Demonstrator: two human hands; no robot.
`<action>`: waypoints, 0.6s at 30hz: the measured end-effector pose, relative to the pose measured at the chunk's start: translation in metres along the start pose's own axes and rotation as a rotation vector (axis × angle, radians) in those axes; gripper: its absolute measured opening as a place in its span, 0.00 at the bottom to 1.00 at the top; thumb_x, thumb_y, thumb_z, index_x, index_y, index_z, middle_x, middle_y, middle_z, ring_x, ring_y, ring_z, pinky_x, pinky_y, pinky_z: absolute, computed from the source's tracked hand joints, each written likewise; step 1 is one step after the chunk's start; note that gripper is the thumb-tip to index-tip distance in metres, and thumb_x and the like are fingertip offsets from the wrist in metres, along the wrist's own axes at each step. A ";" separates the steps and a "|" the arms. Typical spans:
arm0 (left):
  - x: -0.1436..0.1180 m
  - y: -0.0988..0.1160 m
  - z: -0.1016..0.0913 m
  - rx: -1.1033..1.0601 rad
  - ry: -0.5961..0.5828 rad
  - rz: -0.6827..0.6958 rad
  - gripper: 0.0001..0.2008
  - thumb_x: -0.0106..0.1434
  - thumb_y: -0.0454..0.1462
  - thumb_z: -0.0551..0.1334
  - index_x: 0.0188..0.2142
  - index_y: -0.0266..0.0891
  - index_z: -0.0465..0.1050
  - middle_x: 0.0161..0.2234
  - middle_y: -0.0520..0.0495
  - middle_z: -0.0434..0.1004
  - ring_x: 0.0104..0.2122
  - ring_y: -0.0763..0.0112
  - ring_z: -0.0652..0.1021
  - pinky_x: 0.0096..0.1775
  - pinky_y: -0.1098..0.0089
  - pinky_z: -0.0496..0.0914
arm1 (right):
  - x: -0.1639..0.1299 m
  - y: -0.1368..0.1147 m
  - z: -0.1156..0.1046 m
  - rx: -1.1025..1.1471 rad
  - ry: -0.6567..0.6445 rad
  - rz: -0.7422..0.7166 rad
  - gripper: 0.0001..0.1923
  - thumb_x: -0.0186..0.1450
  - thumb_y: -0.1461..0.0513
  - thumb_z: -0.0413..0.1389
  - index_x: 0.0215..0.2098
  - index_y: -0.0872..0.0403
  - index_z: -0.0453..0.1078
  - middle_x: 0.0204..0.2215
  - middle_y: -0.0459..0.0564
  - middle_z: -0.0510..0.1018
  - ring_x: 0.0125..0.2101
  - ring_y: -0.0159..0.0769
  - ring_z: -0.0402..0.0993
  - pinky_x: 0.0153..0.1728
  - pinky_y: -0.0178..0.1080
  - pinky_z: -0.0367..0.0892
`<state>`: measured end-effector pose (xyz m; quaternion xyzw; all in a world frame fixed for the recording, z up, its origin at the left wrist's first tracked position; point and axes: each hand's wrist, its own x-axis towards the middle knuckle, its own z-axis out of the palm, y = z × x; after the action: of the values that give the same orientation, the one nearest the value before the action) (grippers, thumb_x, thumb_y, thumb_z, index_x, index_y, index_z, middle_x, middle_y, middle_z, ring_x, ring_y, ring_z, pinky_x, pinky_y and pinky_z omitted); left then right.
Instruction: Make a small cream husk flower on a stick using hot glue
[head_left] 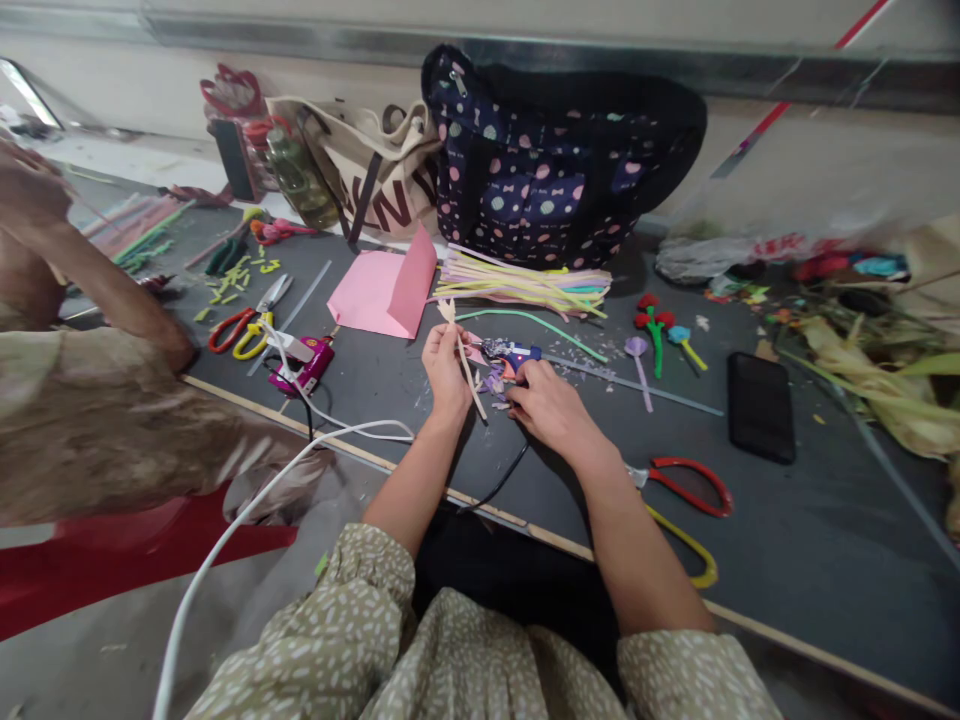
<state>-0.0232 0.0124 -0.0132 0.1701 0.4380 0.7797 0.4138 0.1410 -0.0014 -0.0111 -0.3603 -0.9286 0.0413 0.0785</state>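
My left hand (444, 372) is closed around a cream pipe-cleaner flower (471, 372), its petals up and its thin stem slanting down past my fingers. My right hand (551, 405) grips a blue corded tool with an orange part, which looks like a glue gun (520, 357). Its dark tip points left, towards the flower; my fingers cover its rear. Purple scraps (493, 382) lie on the table between my hands. A black cord (504, 482) runs off the table's front edge.
Pipe cleaners (525, 283) lie behind my hands, beside folded pink paper (379, 290). Red-and-yellow-handled scissors (690, 485) sit near my right forearm. A phone (760, 407) and finished flowers (654, 325) are to the right. Bags (555, 170) stand behind. Another person's arm (112, 260) is at left.
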 end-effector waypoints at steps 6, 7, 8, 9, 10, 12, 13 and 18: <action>0.000 0.002 0.000 0.012 -0.003 -0.009 0.11 0.60 0.39 0.65 0.26 0.39 0.66 0.22 0.55 0.69 0.20 0.80 0.70 0.25 0.77 0.63 | 0.000 0.004 0.004 0.095 0.059 -0.057 0.10 0.68 0.61 0.54 0.36 0.53 0.77 0.46 0.58 0.71 0.47 0.46 0.65 0.43 0.45 0.69; 0.000 0.001 0.000 0.005 -0.008 -0.014 0.11 0.60 0.39 0.65 0.26 0.39 0.66 0.23 0.55 0.69 0.20 0.80 0.70 0.25 0.77 0.63 | 0.000 0.004 0.004 0.103 0.069 -0.057 0.11 0.68 0.62 0.53 0.35 0.53 0.78 0.46 0.57 0.72 0.47 0.45 0.66 0.43 0.45 0.69; 0.001 0.000 -0.001 -0.001 -0.017 -0.022 0.11 0.59 0.39 0.65 0.26 0.39 0.67 0.23 0.55 0.69 0.20 0.80 0.70 0.25 0.77 0.63 | 0.000 0.004 0.005 0.110 0.080 -0.055 0.12 0.69 0.62 0.51 0.35 0.53 0.78 0.46 0.57 0.72 0.47 0.45 0.66 0.43 0.44 0.69; 0.001 -0.001 -0.002 -0.006 -0.031 -0.034 0.11 0.59 0.39 0.66 0.26 0.39 0.67 0.23 0.55 0.69 0.20 0.80 0.69 0.25 0.77 0.63 | 0.001 0.004 0.005 0.120 0.093 -0.052 0.13 0.69 0.63 0.50 0.35 0.53 0.78 0.46 0.57 0.73 0.47 0.44 0.66 0.43 0.44 0.68; 0.002 -0.003 -0.002 -0.010 -0.052 -0.051 0.11 0.59 0.40 0.66 0.26 0.39 0.67 0.23 0.55 0.69 0.19 0.80 0.69 0.25 0.76 0.64 | 0.001 0.003 0.005 0.136 0.109 -0.047 0.13 0.70 0.62 0.50 0.36 0.53 0.78 0.45 0.57 0.73 0.46 0.44 0.67 0.43 0.43 0.68; 0.002 -0.005 -0.004 -0.015 -0.109 -0.088 0.11 0.59 0.40 0.66 0.26 0.39 0.66 0.23 0.54 0.69 0.19 0.79 0.69 0.26 0.75 0.64 | 0.003 0.003 0.005 0.184 0.160 -0.016 0.14 0.71 0.61 0.49 0.38 0.52 0.77 0.44 0.56 0.75 0.46 0.43 0.68 0.43 0.43 0.68; 0.002 -0.006 -0.004 -0.012 -0.139 -0.109 0.11 0.59 0.40 0.66 0.26 0.39 0.67 0.22 0.54 0.69 0.19 0.79 0.69 0.26 0.75 0.64 | 0.003 0.002 0.005 0.216 0.199 0.013 0.15 0.71 0.61 0.48 0.39 0.52 0.77 0.43 0.56 0.75 0.45 0.43 0.69 0.43 0.42 0.67; -0.003 -0.006 -0.002 0.071 -0.280 -0.196 0.10 0.57 0.39 0.66 0.24 0.37 0.70 0.18 0.55 0.67 0.18 0.80 0.66 0.24 0.76 0.61 | 0.002 0.003 -0.003 0.564 0.497 0.242 0.13 0.70 0.57 0.52 0.38 0.51 0.78 0.35 0.50 0.77 0.38 0.38 0.73 0.42 0.41 0.68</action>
<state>-0.0197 0.0102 -0.0190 0.2479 0.4180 0.6884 0.5385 0.1416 0.0020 -0.0080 -0.4303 -0.7844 0.2154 0.3914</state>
